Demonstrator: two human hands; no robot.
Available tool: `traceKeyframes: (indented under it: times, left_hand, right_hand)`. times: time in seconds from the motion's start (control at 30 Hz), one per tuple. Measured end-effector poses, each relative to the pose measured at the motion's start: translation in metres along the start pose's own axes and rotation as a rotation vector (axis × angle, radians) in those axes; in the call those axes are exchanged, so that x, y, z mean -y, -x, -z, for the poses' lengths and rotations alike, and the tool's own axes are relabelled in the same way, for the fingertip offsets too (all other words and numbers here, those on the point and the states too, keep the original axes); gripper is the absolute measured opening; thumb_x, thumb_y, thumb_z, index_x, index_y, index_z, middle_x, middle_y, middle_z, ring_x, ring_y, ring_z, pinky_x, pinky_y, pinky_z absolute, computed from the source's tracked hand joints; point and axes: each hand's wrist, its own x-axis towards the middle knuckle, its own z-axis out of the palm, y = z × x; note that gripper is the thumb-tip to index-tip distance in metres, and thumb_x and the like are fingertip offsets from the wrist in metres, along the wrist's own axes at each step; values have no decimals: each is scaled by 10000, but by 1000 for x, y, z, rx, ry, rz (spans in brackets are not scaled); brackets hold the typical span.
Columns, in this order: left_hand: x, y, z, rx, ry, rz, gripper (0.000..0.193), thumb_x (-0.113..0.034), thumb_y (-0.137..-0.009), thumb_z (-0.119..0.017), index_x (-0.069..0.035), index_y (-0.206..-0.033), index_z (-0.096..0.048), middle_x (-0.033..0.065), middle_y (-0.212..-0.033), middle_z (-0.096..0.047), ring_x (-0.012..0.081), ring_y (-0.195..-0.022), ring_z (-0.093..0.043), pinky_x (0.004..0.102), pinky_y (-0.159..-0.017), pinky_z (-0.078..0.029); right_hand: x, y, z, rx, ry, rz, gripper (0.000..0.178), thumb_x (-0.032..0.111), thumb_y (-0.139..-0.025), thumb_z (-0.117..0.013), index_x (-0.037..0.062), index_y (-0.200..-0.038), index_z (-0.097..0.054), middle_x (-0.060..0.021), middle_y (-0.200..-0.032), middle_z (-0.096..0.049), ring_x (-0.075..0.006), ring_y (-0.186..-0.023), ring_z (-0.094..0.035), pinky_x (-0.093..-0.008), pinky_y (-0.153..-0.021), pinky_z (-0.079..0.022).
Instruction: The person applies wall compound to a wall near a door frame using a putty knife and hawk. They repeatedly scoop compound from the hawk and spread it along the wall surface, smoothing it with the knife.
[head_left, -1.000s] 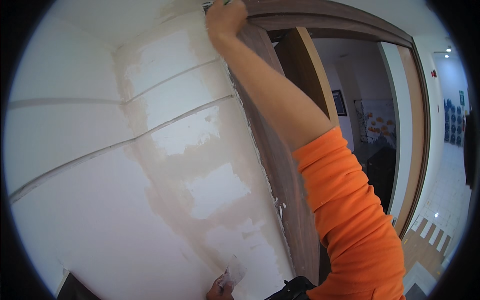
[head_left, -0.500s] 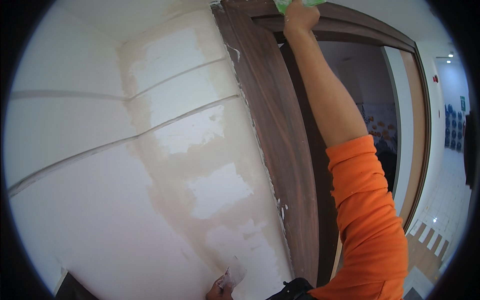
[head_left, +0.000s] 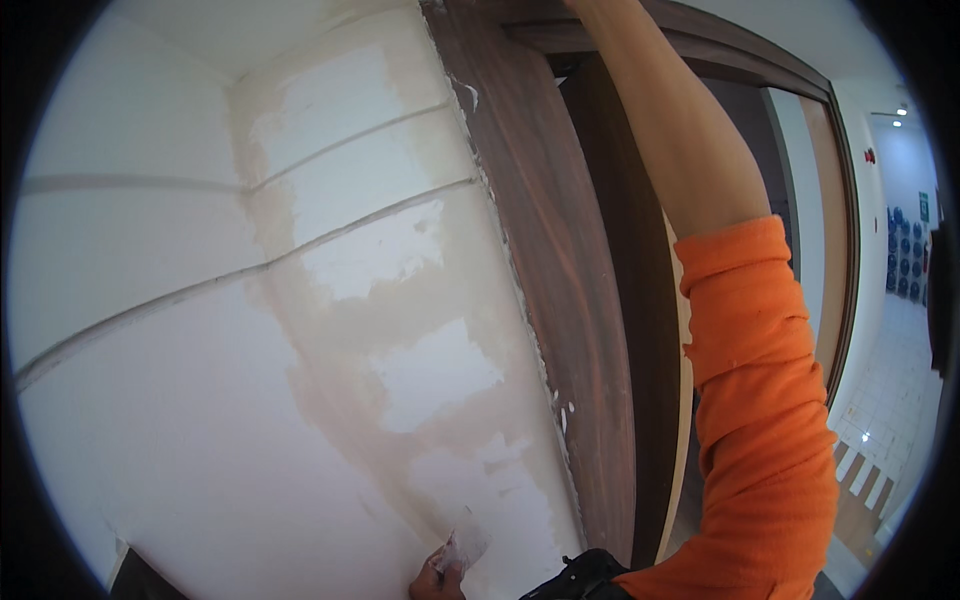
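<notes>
"Orange cloth, bunched in folds: in the head view, that's the sleeve point(head_left: 760, 400) on the right arm?"

"Yes. Its bare right forearm point(head_left: 680, 120) slants up across the doorway and out past the top edge."

"And the right fingers?"

"Beyond that edge, so I cannot tell whether they are together or apart."

"What about the left hand point(head_left: 436, 578)?"

"It sits low, near the middle of the lower edge, its fingers clamped on a translucent scraper point(head_left: 468, 540). The blade points up and rightward, in front of the lower part of the wall point(head_left: 200, 420). Whether it touches the wall, I cannot tell."

"How does the wall look?"

"White patches point(head_left: 440, 375) with ragged edges lie among beige areas. Two dark lines point(head_left: 267, 264) cross it, bending at the inner corner."

"And beside it?"

"A dark brown door frame point(head_left: 560, 250), with a rough whitish seam point(head_left: 534, 340) down its left edge. A darker door panel point(head_left: 655, 330) stands just right of it."

"Farther off?"

"Blue bottles point(head_left: 905, 250), stacked at the far right, near a pale tiled floor point(head_left: 890, 370)."
</notes>
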Motion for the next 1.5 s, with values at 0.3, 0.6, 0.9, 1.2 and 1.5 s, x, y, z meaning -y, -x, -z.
traceKeyframes:
  times: [0.3, 0.6, 0.9, 1.2, 1.5]
  left_hand:
    - [2, -3, 4, 56, -29, -6, 289, -148, -994, -624, -24, -1253, -658, 28, -912, -666, 140, -832, -579, 294, -728, -505]
    - [6, 4, -2, -7, 4, 49, 270, -131, -990, -612, -33, -1230, -687, 26, -898, -677, 124, -793, -571, 288, -696, -501]
    - [18, -5, 1, 2, -123, 1, 306, -239, -1004, -630, -69, -1254, -679, 62, -915, -716, 150, -821, -616, 317, -741, -529]
    - [26, -3, 2, -5, -115, -135, 303, -221, -1002, -644, -39, -1243, -663, 34, -843, -671, 138, -764, -578, 317, -675, -520]
    - [11, 2, 2, 0, -88, -5, 297, -210, -993, -646, -33, -1229, -673, 50, -882, -688, 145, -765, -580, 287, -693, -515]
  right_hand:
    - [4, -32, -16, -33, -243, 37, 360, 89, -1003, -436, -23, -1338, -506, -248, -1245, -596, -350, -1054, -667, -494, -685, -629]
    - [19, 24, 80, -362, 689, 930, 297, 152, -930, -538, -66, -1081, -672, -313, -952, -703, -478, -937, -676, -519, -841, -523]
    - [-54, -13, 29, -465, 817, 753, 283, 194, -960, -555, -3, -1137, -654, -305, -1020, -699, -505, -1002, -657, -561, -859, -506]
    - [-130, 129, -70, -313, 659, 886, 253, 108, -965, -582, -118, -1068, -632, -318, -953, -684, -483, -925, -673, -493, -822, -518]
    - [-19, 10, 56, -222, -6, 156, 252, 81, -969, -486, -101, -1109, -588, -216, -994, -676, -342, -776, -692, -411, -543, -617]
